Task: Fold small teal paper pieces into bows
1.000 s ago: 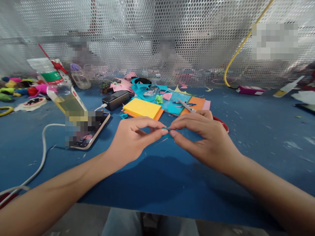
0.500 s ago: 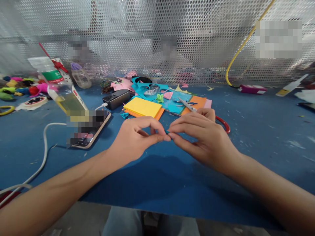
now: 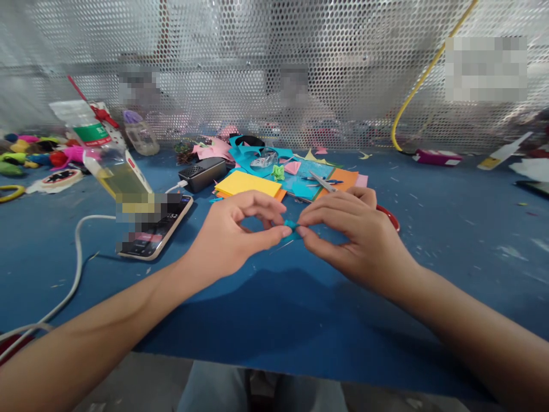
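A small folded piece of blue paper [image 3: 290,225] is held above the blue table. The thumb and index fingertip of my right hand [image 3: 355,229] pinch its right side. My left hand [image 3: 238,232] is at its left, the thumb tip touching or nearly touching the paper while the index finger is lifted apart from the thumb. Just beyond my right hand lie scissors [image 3: 323,182] with a red handle [image 3: 388,217], partly hidden by that hand. A stack of yellow paper [image 3: 249,183] lies behind my left hand, on top of orange sheets.
At left, a phone [image 3: 156,232] lies by a tilted bottle of liquid [image 3: 126,174] and a white cable [image 3: 78,257]. A black device [image 3: 202,173], blue paper scraps [image 3: 244,154] and a crumpled green paper [image 3: 278,171] are farther back, before a perforated metal screen [image 3: 240,46].
My left index finger has lifted away from its thumb. More of the blue paper shows between my hands, while my right hand keeps its pinch.
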`<state>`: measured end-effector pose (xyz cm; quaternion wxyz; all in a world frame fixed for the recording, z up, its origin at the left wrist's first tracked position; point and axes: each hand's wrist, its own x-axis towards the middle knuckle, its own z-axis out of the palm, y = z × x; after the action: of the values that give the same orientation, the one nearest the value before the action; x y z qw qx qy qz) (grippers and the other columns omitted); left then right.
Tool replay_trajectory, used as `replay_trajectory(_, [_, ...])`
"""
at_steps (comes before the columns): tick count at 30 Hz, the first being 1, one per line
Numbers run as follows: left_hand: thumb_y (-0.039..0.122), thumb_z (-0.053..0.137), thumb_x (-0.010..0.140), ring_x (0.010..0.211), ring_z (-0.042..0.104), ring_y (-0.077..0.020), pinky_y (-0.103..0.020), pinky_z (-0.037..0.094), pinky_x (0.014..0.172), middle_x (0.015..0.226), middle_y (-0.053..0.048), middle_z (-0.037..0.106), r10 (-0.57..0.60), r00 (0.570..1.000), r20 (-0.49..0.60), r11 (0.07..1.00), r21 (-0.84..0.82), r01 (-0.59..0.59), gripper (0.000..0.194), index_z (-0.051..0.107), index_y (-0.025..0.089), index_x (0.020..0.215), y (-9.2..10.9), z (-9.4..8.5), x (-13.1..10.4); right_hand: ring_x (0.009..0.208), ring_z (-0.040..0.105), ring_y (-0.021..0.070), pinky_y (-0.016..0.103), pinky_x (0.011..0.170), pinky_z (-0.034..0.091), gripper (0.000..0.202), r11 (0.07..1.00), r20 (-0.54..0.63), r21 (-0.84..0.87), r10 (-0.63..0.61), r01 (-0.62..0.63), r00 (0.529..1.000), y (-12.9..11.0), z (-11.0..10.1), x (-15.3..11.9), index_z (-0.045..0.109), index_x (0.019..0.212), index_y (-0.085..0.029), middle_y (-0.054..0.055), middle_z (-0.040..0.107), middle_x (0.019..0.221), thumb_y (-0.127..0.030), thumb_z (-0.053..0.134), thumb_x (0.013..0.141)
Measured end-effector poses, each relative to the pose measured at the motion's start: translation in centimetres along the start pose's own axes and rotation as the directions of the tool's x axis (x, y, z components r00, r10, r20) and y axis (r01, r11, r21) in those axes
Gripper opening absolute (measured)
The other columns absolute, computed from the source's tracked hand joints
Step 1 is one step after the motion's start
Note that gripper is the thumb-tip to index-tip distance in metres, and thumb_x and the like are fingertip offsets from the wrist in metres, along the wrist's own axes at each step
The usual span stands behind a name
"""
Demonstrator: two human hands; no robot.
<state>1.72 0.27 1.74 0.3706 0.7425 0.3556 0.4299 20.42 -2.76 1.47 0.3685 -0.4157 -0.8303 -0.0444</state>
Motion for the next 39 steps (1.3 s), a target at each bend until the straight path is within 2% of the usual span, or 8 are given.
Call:
replay_trajectory(2, [0.022,0.073,0.066,0.050,0.059,-0.0076,-0.014,0.049,0.040,0.070,0.001,0.068,-0.054,0.998,0.045,0.998,-0.040,0.056,0.029,0.069,0.017,0.095,0.00,0.03,0.08,0.077,0.061,0.0182,0.043,0.083,0.029,0.009,1.000,-0.003,-0.019,-0.021,0.021,1.000,0.01,-0.01,-0.05,0.056,0.073,-0.023,-0.003,0.068,0.077,-0.018,0.058,0.079])
replay_trajectory(4, [0.025,0.071,0.069,0.057,0.061,-0.0096,-0.016,0.054,0.047,0.075,-0.001,0.069,-0.086,0.993,0.083,0.993,-0.069,0.092,0.025,0.071,0.019,0.093,-0.01,0.11,0.04,0.076,0.061,0.0168,0.041,0.082,0.029,0.008,0.998,-0.014,-0.035,-0.043,0.042,0.999,0.07,0.01,-0.07,0.056,0.073,-0.023,-0.003,0.068,0.077,-0.018,0.058,0.080])
replay_trajectory(9, [0.026,0.069,0.071,0.064,0.063,-0.0109,-0.017,0.055,0.051,0.079,0.001,0.072,-0.104,0.994,0.039,0.993,-0.052,0.106,0.014,0.074,0.021,0.082,0.04,0.32,-0.14,0.075,0.060,0.0150,0.038,0.081,0.030,0.009,0.995,-0.021,-0.070,-0.068,0.066,0.997,0.10,0.06,-0.04,0.057,0.073,-0.022,-0.003,0.068,0.076,-0.019,0.056,0.082])
replay_trajectory(15, [0.021,0.074,0.064,0.054,0.058,-0.0056,-0.009,0.046,0.045,0.064,0.003,0.069,-0.033,0.999,-0.024,0.992,0.125,0.035,0.009,0.073,0.019,0.072,0.27,0.31,-0.12,0.076,0.060,0.0149,0.038,0.081,0.029,0.010,0.992,-0.013,-0.074,-0.099,0.098,0.995,-0.10,0.09,-0.20,0.058,0.074,-0.022,-0.003,0.067,0.076,-0.021,0.056,0.084])
replay_trajectory(25, [0.016,0.072,0.066,0.067,0.056,-0.0064,-0.014,0.048,0.060,0.071,0.005,0.061,0.148,0.985,0.092,0.957,0.236,-0.166,0.016,0.056,0.017,0.067,-0.46,0.18,-0.64,0.084,0.059,0.0152,0.038,0.079,0.029,0.011,0.980,0.081,-0.072,-0.177,0.183,0.981,-0.51,-0.03,-0.43,0.060,0.084,-0.022,-0.002,0.067,0.085,-0.024,0.051,0.089])
replay_trajectory(32, [0.022,0.071,0.068,0.063,0.055,-0.0078,-0.014,0.045,0.051,0.068,0.004,0.060,-0.007,0.998,0.069,0.996,0.093,0.001,0.018,0.054,0.017,0.065,-0.04,0.50,-0.59,0.084,0.059,0.0165,0.038,0.082,0.028,0.005,0.997,0.027,-0.025,-0.071,0.071,0.997,-0.76,-0.31,-0.13,0.058,0.080,-0.021,-0.002,0.066,0.083,-0.025,0.059,0.082])
replay_trajectory(36, [0.021,0.072,0.065,0.060,0.053,-0.0069,-0.013,0.042,0.049,0.063,0.005,0.058,-0.032,0.994,0.107,0.993,0.117,0.020,0.014,0.060,0.019,0.072,0.17,0.29,-0.44,0.082,0.058,0.0146,0.037,0.080,0.026,0.009,0.988,0.051,-0.053,-0.141,0.143,0.989,-0.62,-0.30,-0.19,0.059,0.080,-0.022,-0.002,0.066,0.084,-0.025,0.054,0.087])
replay_trajectory(39, [0.017,0.070,0.066,0.057,0.053,-0.0064,-0.014,0.040,0.048,0.063,0.005,0.060,-0.018,0.990,0.139,0.987,0.159,-0.004,0.010,0.061,0.018,0.066,-0.07,0.12,-0.33,0.084,0.057,0.0147,0.037,0.081,0.025,0.011,0.976,0.097,-0.097,-0.185,0.194,0.978,-0.59,-0.06,-0.31,0.059,0.082,-0.022,-0.002,0.066,0.086,-0.024,0.050,0.089])
